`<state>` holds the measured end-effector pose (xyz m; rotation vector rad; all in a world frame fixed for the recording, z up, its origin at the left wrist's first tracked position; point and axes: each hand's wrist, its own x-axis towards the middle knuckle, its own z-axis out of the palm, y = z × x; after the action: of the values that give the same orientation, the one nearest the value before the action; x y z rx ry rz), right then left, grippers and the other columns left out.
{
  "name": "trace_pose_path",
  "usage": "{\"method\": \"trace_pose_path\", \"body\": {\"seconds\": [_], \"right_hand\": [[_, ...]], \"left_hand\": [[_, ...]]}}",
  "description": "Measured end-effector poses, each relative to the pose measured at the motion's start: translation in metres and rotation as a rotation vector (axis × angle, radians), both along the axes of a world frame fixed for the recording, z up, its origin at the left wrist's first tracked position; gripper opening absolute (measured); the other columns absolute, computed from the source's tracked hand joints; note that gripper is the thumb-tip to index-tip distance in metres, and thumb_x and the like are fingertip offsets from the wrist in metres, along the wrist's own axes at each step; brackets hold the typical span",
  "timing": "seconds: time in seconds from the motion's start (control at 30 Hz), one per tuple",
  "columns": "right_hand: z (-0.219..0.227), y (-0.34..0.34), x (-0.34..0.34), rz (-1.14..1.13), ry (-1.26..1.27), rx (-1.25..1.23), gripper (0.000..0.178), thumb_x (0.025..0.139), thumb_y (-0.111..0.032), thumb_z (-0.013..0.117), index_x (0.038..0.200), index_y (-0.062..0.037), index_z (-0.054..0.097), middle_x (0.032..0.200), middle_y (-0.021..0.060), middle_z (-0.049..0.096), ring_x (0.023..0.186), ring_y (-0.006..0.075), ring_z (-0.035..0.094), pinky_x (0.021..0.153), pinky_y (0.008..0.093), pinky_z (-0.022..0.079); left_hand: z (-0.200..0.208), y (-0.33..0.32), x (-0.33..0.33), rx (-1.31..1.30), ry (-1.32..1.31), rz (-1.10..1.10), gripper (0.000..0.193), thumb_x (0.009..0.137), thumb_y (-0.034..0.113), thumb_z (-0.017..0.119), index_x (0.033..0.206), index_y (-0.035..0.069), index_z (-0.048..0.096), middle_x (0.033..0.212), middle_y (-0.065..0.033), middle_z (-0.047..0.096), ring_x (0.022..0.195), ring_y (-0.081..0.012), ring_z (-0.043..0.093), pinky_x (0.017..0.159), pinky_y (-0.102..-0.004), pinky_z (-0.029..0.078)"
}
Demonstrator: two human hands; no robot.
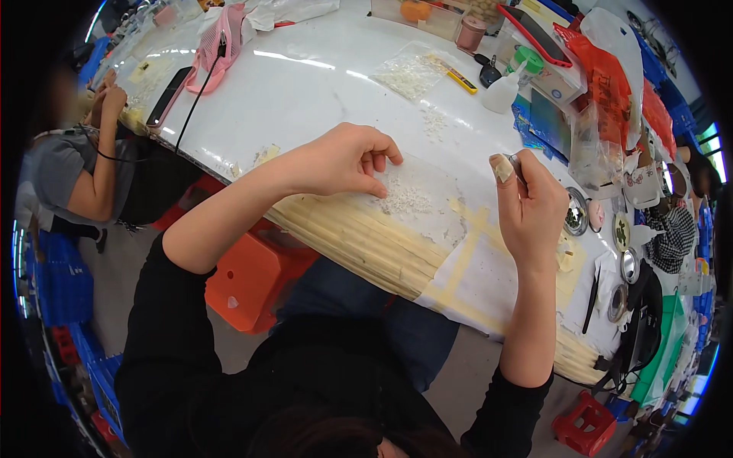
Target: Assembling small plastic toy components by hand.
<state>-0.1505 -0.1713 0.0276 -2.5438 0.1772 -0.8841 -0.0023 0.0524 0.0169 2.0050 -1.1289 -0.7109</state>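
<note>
My left hand (351, 162) hovers at the table's near side, thumb and index finger apart, the other fingers curled, with nothing visible in it. Just beside its fingertips lies a loose heap of tiny white pieces (408, 198) on the tabletop. My right hand (536, 210) is raised to the right of the heap, closed around a small greyish thing that I cannot make out, mostly hidden by the fingers. Beige tape (503, 169) wraps the tip of its thumb. A smaller scatter of white bits (434, 124) lies farther back, near a clear bag of white pieces (408, 72).
Beige tape strips (359, 244) cover the table's near edge. A yellow cutter (460, 79), keys (489, 72), a white squeeze bottle (502, 93) and a red-edged phone (534, 34) lie behind. Small round metal dishes (575, 211) and black tweezers (592, 301) are at right. Another person (84, 168) sits at left.
</note>
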Motion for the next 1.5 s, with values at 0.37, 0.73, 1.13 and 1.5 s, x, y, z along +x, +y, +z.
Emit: {"method": "trace_pose_path", "body": {"seconds": [0.37,0.73,1.13,1.5], "right_hand": [[-0.004,-0.007,0.003,-0.017,0.028,0.024,0.035,0.088,-0.029,0.068,0.070,-0.0051,0.050,0.057,0.0063,0.047,0.048,0.0203,0.041,0.046,0.0325,0.033],[-0.005,-0.002,0.005,0.034,0.073,0.128,0.034,0.087,-0.027,0.070,0.071,-0.0036,0.052,0.062,0.0071,0.051,0.052,0.0218,0.047,0.048,0.0315,0.038],[-0.004,-0.004,0.005,0.019,0.095,0.203,0.028,0.084,-0.023,0.073,0.073,-0.0033,0.056,0.063,0.0066,0.052,0.051,0.0191,0.046,0.048,0.0291,0.037],[0.001,0.001,0.007,0.088,0.028,0.261,0.020,0.072,0.005,0.069,0.089,-0.0031,0.066,0.076,0.0039,0.060,0.058,0.0115,0.053,0.051,0.0240,0.045]], "left_hand": [[0.002,-0.057,0.019,0.017,0.000,-0.235,0.011,0.079,0.006,0.074,0.087,-0.001,0.071,0.078,-0.0064,0.068,0.070,-0.0116,0.061,0.067,-0.0257,0.051],[0.013,-0.092,0.034,0.089,-0.015,-0.436,0.009,0.080,0.008,0.071,0.084,-0.001,0.069,0.074,-0.0076,0.068,0.068,-0.0141,0.062,0.064,-0.0281,0.050],[-0.016,-0.088,0.023,-0.135,-0.172,-0.400,0.011,0.083,0.011,0.072,0.085,0.001,0.066,0.077,-0.0087,0.064,0.066,-0.0167,0.058,0.062,-0.0293,0.048],[-0.013,-0.087,0.016,-0.242,1.026,-0.030,0.017,0.095,0.025,0.064,0.089,0.009,0.063,0.078,0.0043,0.056,0.068,-0.0051,0.050,0.063,-0.0202,0.041]]}}
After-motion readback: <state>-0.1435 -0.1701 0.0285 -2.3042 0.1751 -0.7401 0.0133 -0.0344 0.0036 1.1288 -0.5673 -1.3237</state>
